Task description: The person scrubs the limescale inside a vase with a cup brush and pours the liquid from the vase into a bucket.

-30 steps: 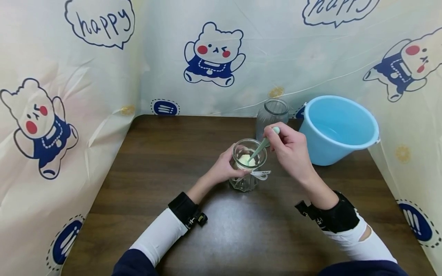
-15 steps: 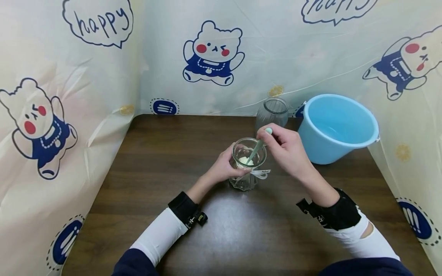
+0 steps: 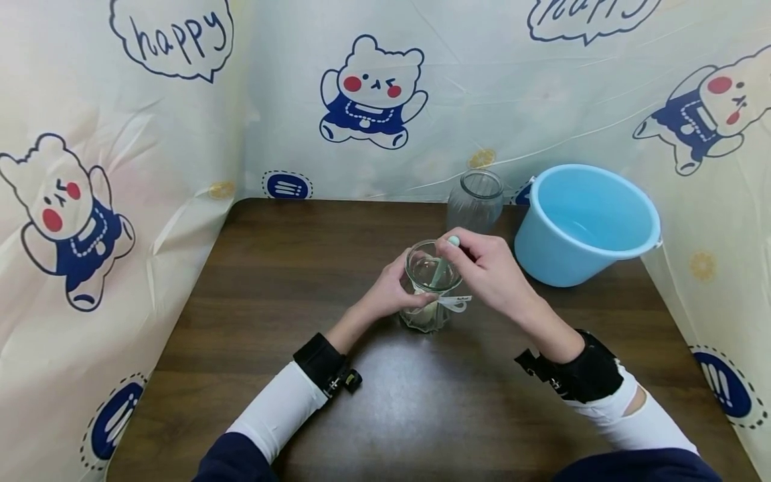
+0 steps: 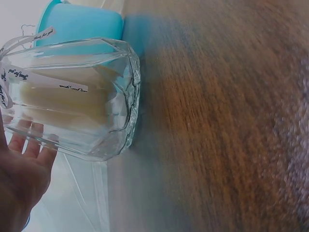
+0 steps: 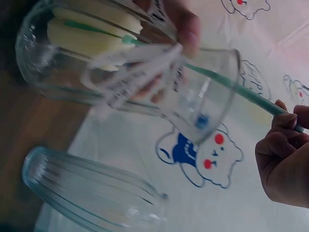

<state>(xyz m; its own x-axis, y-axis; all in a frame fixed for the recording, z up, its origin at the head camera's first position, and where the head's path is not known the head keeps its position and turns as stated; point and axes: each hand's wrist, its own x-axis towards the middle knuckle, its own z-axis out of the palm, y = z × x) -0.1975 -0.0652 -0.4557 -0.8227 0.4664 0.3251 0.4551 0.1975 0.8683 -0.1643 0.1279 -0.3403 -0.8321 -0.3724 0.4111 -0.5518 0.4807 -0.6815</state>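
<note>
My left hand (image 3: 391, 291) grips the neck of a clear glass jar (image 3: 415, 323), fingers and thumb around its side. The jar stands on the table, a white printed ribbon (image 3: 456, 303) tied at its neck. My right hand (image 3: 490, 271) pinches the top of the green handle (image 5: 256, 99) of a sponge bottle brush, right above the jar's mouth. Its pale yellow sponge head (image 4: 67, 101) is down inside the jar's body, clear of the rim. In the right wrist view the handle runs slanted through the mouth into the sponge.
Behind my right hand stands a second, ribbed glass jar (image 3: 476, 207). A light blue bucket (image 3: 566, 268) sits to its right. The brown wooden table (image 3: 289, 281) meets a cartoon-print curtain (image 3: 277, 120) at the back and both sides.
My right hand has moved left and down toward the jar's mouth, pushing the sponge head from the neck into the jar's body. My left hand keeps its hold on the jar.
</note>
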